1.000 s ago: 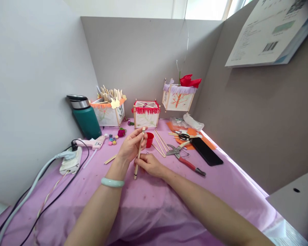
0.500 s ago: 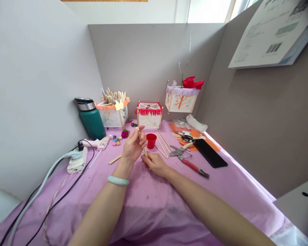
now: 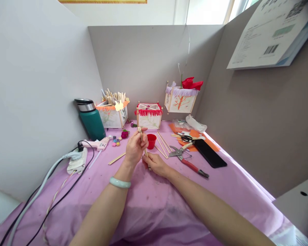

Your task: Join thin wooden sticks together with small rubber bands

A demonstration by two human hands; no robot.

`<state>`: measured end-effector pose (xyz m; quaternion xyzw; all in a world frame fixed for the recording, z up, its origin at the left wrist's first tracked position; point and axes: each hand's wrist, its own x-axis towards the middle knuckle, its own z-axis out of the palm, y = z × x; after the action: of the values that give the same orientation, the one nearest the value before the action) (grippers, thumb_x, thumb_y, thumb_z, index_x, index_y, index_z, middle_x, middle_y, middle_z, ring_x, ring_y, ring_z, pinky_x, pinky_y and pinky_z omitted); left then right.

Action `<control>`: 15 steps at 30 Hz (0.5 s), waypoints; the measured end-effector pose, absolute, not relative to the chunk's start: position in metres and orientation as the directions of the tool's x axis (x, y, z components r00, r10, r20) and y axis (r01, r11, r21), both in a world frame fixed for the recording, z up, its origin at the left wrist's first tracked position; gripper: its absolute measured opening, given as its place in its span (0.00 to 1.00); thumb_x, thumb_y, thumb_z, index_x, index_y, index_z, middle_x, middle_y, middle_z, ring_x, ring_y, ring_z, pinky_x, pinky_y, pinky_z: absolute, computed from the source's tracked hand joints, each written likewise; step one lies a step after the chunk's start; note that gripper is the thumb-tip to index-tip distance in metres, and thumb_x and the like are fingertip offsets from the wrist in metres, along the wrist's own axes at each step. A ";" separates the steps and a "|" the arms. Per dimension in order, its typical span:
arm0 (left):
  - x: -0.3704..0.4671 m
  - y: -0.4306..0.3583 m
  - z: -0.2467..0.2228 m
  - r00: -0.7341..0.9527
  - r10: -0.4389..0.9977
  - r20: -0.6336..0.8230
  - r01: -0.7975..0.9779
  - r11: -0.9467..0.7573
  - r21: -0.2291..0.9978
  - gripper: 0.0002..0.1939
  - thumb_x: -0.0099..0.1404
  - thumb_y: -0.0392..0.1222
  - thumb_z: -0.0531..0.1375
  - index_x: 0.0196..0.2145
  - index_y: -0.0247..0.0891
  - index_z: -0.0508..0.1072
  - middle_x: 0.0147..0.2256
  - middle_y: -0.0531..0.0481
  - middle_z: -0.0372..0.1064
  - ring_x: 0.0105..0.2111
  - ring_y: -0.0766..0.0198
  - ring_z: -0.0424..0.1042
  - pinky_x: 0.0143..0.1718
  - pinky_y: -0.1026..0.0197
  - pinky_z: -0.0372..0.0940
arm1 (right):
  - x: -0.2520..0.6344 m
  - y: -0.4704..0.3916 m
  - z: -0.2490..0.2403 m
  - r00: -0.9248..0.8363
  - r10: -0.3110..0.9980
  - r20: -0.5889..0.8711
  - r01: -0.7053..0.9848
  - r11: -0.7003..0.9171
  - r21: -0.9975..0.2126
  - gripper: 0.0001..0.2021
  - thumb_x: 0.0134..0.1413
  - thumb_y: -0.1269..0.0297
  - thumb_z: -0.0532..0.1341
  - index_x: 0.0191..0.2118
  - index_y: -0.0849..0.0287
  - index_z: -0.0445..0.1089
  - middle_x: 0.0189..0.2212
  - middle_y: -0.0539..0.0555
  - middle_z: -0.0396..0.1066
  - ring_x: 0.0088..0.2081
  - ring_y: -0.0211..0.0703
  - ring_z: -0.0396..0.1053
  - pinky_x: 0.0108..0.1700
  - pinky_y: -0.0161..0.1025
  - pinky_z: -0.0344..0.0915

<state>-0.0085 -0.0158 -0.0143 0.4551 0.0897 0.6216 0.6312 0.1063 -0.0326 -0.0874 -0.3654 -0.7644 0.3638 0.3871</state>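
My left hand (image 3: 135,147) is closed around the upper part of a short bundle of pale wooden sticks (image 3: 146,153). A dark band crosses the bundle near its top end. Lower down, my right hand (image 3: 157,164) grips the same bundle between thumb and fingers, and its dark-marked bottom end pokes out below them. The bundle stands nearly upright, leaning a little to the left at the top. Just behind my hands is a red cup (image 3: 151,141), partly covered by my left fingers. Loose wooden sticks (image 3: 164,141) lie beside the cup, and more sticks (image 3: 116,159) rest left of my wrist.
Pruning shears (image 3: 189,164), a black phone (image 3: 210,153) and scissors (image 3: 186,138) lie to the right. Paper-sided stick boxes (image 3: 150,120) stand at the back. On the left are a green bottle (image 3: 92,122), a pink glue gun (image 3: 95,145) and a power strip (image 3: 77,162) with cables.
My left hand has shifted slightly right and turned a little. The bundle's lower end now shows beneath my right hand, which has stayed nearly in place.
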 end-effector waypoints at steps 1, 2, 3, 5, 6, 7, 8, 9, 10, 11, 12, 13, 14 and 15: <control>-0.007 -0.016 -0.015 0.196 0.868 0.457 -0.698 -0.204 0.686 0.11 0.61 0.38 0.55 0.41 0.34 0.71 0.21 0.56 0.53 0.18 0.74 0.48 0.17 0.70 0.46 | 0.106 -0.033 -0.087 -0.435 0.838 0.330 0.285 0.476 -0.832 0.21 0.63 0.52 0.47 0.25 0.60 0.60 0.19 0.48 0.63 0.22 0.33 0.61 0.29 0.32 0.57; -0.007 -0.016 -0.015 0.187 0.868 0.459 -0.695 -0.213 0.686 0.11 0.61 0.39 0.55 0.41 0.34 0.71 0.20 0.57 0.53 0.17 0.74 0.47 0.17 0.70 0.45 | 0.106 -0.034 -0.086 -0.437 0.836 0.332 0.294 0.482 -0.826 0.21 0.63 0.52 0.47 0.24 0.60 0.60 0.19 0.48 0.63 0.22 0.33 0.61 0.30 0.32 0.57; -0.006 -0.016 -0.015 0.184 0.869 0.460 -0.694 -0.217 0.687 0.11 0.61 0.40 0.56 0.41 0.34 0.71 0.20 0.57 0.52 0.17 0.74 0.47 0.17 0.70 0.45 | 0.106 -0.034 -0.085 -0.440 0.834 0.332 0.303 0.486 -0.820 0.21 0.63 0.52 0.47 0.24 0.60 0.60 0.19 0.48 0.63 0.22 0.33 0.61 0.30 0.32 0.57; -0.006 -0.016 -0.015 0.187 0.870 0.457 -0.695 -0.212 0.687 0.12 0.61 0.42 0.57 0.41 0.34 0.71 0.19 0.58 0.50 0.17 0.74 0.46 0.16 0.71 0.44 | 0.106 -0.035 -0.083 -0.451 0.831 0.326 0.322 0.492 -0.809 0.20 0.63 0.53 0.48 0.24 0.60 0.61 0.18 0.47 0.63 0.22 0.33 0.61 0.30 0.32 0.56; -0.006 -0.016 -0.015 0.193 0.869 0.456 -0.697 -0.206 0.687 0.13 0.61 0.43 0.57 0.41 0.33 0.71 0.19 0.58 0.49 0.16 0.74 0.45 0.16 0.71 0.43 | 0.105 -0.036 -0.083 -0.455 0.830 0.322 0.327 0.493 -0.806 0.20 0.63 0.54 0.48 0.24 0.60 0.61 0.18 0.47 0.63 0.21 0.33 0.61 0.29 0.32 0.56; -0.006 -0.016 -0.015 0.199 0.868 0.455 -0.698 -0.200 0.687 0.13 0.62 0.44 0.57 0.41 0.33 0.71 0.18 0.59 0.49 0.16 0.74 0.45 0.15 0.71 0.43 | 0.105 -0.036 -0.083 -0.457 0.829 0.321 0.329 0.493 -0.806 0.20 0.63 0.54 0.49 0.24 0.60 0.61 0.17 0.47 0.63 0.21 0.33 0.61 0.29 0.32 0.56; -0.007 -0.015 -0.016 0.205 0.867 0.454 -0.698 -0.196 0.689 0.14 0.62 0.44 0.57 0.42 0.33 0.70 0.19 0.58 0.50 0.16 0.74 0.46 0.15 0.70 0.44 | 0.104 -0.036 -0.083 -0.453 0.831 0.322 0.332 0.493 -0.804 0.19 0.63 0.55 0.49 0.23 0.60 0.61 0.17 0.47 0.62 0.21 0.33 0.60 0.29 0.32 0.56; -0.007 -0.015 -0.016 0.205 0.868 0.452 -0.696 -0.195 0.691 0.15 0.62 0.43 0.57 0.44 0.33 0.70 0.19 0.58 0.52 0.16 0.75 0.47 0.15 0.70 0.45 | 0.104 -0.035 -0.084 -0.438 0.836 0.329 0.343 0.494 -0.799 0.19 0.63 0.55 0.49 0.23 0.60 0.60 0.16 0.47 0.62 0.20 0.33 0.60 0.28 0.32 0.55; -0.007 -0.013 -0.016 0.199 0.871 0.449 -0.693 -0.199 0.693 0.15 0.61 0.43 0.58 0.45 0.34 0.70 0.21 0.57 0.54 0.17 0.75 0.48 0.16 0.70 0.47 | 0.103 -0.035 -0.085 -0.415 0.844 0.340 0.364 0.496 -0.788 0.19 0.62 0.56 0.50 0.22 0.59 0.60 0.16 0.47 0.62 0.20 0.33 0.60 0.28 0.32 0.55; -0.007 -0.012 -0.017 0.183 0.876 0.446 -0.689 -0.209 0.694 0.15 0.60 0.42 0.59 0.45 0.35 0.69 0.22 0.56 0.57 0.17 0.75 0.50 0.16 0.70 0.49 | 0.102 -0.034 -0.087 -0.387 0.853 0.350 0.394 0.496 -0.773 0.19 0.62 0.57 0.50 0.22 0.59 0.59 0.16 0.47 0.62 0.20 0.33 0.60 0.28 0.32 0.54; -0.007 -0.011 -0.018 0.162 0.882 0.443 -0.686 -0.222 0.693 0.15 0.59 0.41 0.60 0.44 0.35 0.69 0.24 0.56 0.59 0.18 0.74 0.53 0.17 0.69 0.51 | 0.102 -0.034 -0.088 -0.357 0.862 0.360 0.431 0.494 -0.755 0.18 0.62 0.57 0.51 0.22 0.59 0.59 0.17 0.47 0.63 0.21 0.33 0.59 0.28 0.33 0.53; -0.007 -0.010 -0.019 0.140 0.887 0.440 -0.681 -0.237 0.693 0.14 0.59 0.40 0.60 0.43 0.36 0.69 0.25 0.55 0.60 0.19 0.74 0.55 0.18 0.69 0.54 | 0.101 -0.033 -0.089 -0.332 0.869 0.367 0.467 0.489 -0.737 0.18 0.61 0.58 0.51 0.22 0.59 0.59 0.17 0.47 0.63 0.21 0.33 0.60 0.28 0.33 0.53; -0.007 -0.009 -0.019 0.122 0.890 0.439 -0.675 -0.250 0.695 0.13 0.58 0.39 0.61 0.42 0.36 0.69 0.25 0.55 0.60 0.20 0.74 0.56 0.19 0.68 0.55 | 0.101 -0.033 -0.090 -0.315 0.873 0.371 0.495 0.485 -0.721 0.17 0.61 0.58 0.52 0.22 0.59 0.59 0.18 0.47 0.64 0.21 0.33 0.60 0.28 0.33 0.52; -0.007 -0.008 -0.020 0.109 0.892 0.438 -0.668 -0.261 0.697 0.13 0.58 0.39 0.61 0.41 0.35 0.69 0.25 0.55 0.60 0.20 0.73 0.57 0.20 0.68 0.56 | 0.101 -0.033 -0.090 -0.309 0.875 0.374 0.512 0.484 -0.709 0.17 0.61 0.58 0.52 0.23 0.59 0.60 0.18 0.47 0.64 0.22 0.33 0.60 0.28 0.33 0.52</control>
<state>-0.0072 -0.0078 -0.0195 0.4479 0.1253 0.6556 0.5949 0.1008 -0.0327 -0.0905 -0.4486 -0.7730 0.2382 0.3802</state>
